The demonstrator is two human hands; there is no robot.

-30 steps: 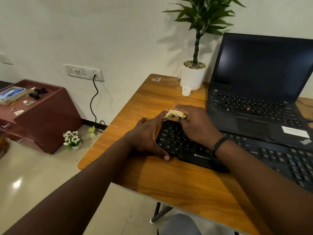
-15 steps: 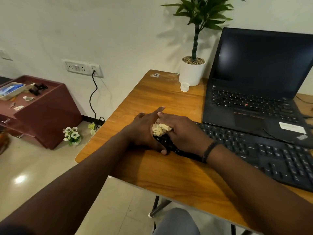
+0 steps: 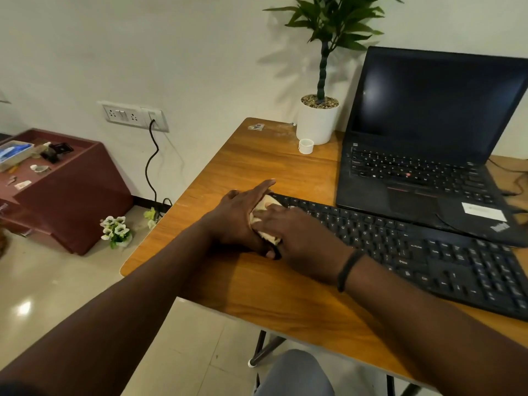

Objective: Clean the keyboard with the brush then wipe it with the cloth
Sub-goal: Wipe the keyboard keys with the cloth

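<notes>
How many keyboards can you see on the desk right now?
2. The black external keyboard lies along the desk's near side, its left end under both hands and the cloth. The second is the laptop's built-in keyboard, just behind it.

A pale bunched cloth (image 3: pixel 267 221) sits pressed between both hands on the black keyboard's (image 3: pixel 414 252) left end.

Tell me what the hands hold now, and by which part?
The right hand presses a crumpled cream cloth from above; the left hand braces the black keyboard's left end.
</notes>
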